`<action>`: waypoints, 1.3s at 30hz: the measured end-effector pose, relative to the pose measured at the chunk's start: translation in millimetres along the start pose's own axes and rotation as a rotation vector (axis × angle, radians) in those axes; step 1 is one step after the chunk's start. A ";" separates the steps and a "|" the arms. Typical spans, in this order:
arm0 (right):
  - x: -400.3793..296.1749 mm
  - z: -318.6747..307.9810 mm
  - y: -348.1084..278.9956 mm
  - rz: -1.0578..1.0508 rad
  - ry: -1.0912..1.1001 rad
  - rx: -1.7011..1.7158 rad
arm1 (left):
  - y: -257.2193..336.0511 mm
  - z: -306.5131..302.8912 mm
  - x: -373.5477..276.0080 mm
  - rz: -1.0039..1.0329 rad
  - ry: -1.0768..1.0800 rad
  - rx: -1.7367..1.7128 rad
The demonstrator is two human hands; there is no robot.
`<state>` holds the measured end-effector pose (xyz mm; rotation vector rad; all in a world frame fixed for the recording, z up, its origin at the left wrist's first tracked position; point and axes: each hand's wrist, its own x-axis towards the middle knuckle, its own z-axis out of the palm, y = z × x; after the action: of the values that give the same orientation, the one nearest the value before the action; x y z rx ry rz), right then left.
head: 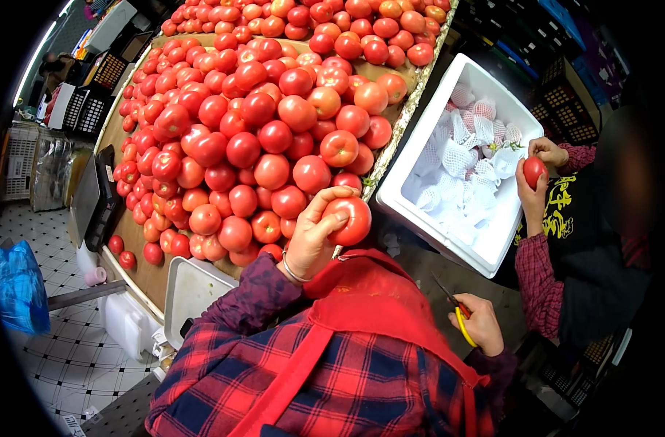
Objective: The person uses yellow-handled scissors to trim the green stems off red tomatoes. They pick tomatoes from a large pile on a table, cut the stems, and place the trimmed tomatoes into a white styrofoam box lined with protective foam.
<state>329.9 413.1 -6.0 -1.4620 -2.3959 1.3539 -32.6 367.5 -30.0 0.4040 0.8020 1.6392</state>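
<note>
My left hand (313,235) grips a red tomato (352,221), thumb across its near side, just in front of the tomato heap's lower right edge. Down at my right side, my right hand (479,322) holds scissors (459,314) with yellow and red handles. Their dark blades point up and to the left, away from the fruit. The large heap of tomatoes (256,147) covers most of a brown display board (168,278). A green tomato stem (369,181) lies at the board's right edge.
A white foam box (390,188) holding white and pink foam net sleeves (455,158) stands to the right. Beyond it, a co-worker's hands (534,185) hold another tomato (533,170). A scale (97,191) and a pale tray (188,295) are at left; black crates (567,101) stand behind.
</note>
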 end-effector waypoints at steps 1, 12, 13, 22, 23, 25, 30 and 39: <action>1.3 2.7 1.2 -0.001 0.003 0.014 | -0.5 1.9 0.4 0.046 0.021 0.063; 3.9 20.3 -11.0 0.104 -0.051 0.121 | 7.2 15.9 12.1 0.657 -0.016 0.779; 4.7 20.6 -10.3 0.110 -0.059 0.111 | 7.5 15.1 11.3 0.666 -0.013 0.785; 7.7 29.9 22.5 0.049 -0.061 0.056 | 2.4 8.5 19.8 0.045 0.185 -0.032; 8.1 29.1 19.9 0.058 -0.067 0.059 | 3.1 2.4 21.9 -0.024 0.171 -0.112; 4.6 31.6 17.6 0.088 -0.051 0.066 | 3.8 -0.7 27.3 -0.145 0.121 -0.224; 12.4 34.6 21.2 0.106 -0.057 0.078 | 17.2 -5.2 46.7 -0.189 0.013 -0.412; 14.1 36.6 17.4 0.175 -0.085 0.177 | 47.5 24.3 66.2 0.371 0.122 0.269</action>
<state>318.7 402.6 -46.1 -1.6274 -2.1703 1.6495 -66.2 435.2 9.0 0.6788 1.0948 1.9178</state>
